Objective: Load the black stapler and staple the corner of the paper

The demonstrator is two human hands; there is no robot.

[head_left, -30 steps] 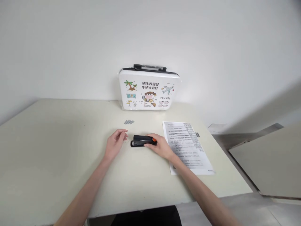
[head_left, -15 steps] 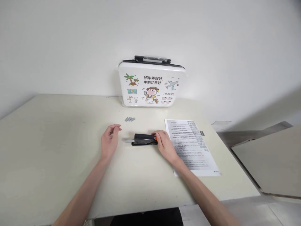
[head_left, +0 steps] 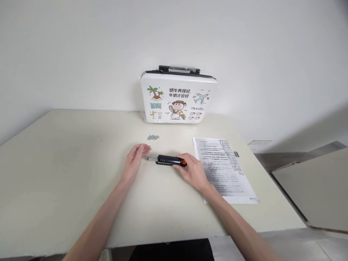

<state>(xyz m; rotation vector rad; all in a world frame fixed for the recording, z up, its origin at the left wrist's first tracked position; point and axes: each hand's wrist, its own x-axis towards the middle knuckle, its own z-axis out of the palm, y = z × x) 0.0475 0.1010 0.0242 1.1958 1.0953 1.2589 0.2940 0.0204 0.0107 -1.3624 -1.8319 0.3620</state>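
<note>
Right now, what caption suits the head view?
Right hand holds a stapler, left hand near its protruding metal tray.

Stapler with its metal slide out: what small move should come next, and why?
Probably reach the left hand toward the staple strips: it seems to hold nothing, and they lie just beyond it, while the right hand holds the stapler with its metal slide sticking out.

Soft light; broad shadow on wall (head_left: pixel 320 121).
</note>
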